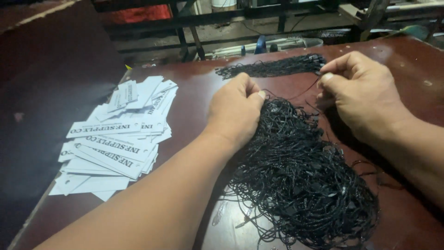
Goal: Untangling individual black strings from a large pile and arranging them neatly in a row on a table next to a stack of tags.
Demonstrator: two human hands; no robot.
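Now, left hand [233, 111] pinching black cord pile [300, 176] (lengthwise toward viewer), right hand [363, 92] pinching one cord [309, 90]

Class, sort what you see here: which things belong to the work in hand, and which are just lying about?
In the work:
left hand, gripping the tangled pile of black cords
right hand, pinching one cord

Lying about:
white paper tags
neat bundle of cords
clutter beyond the table
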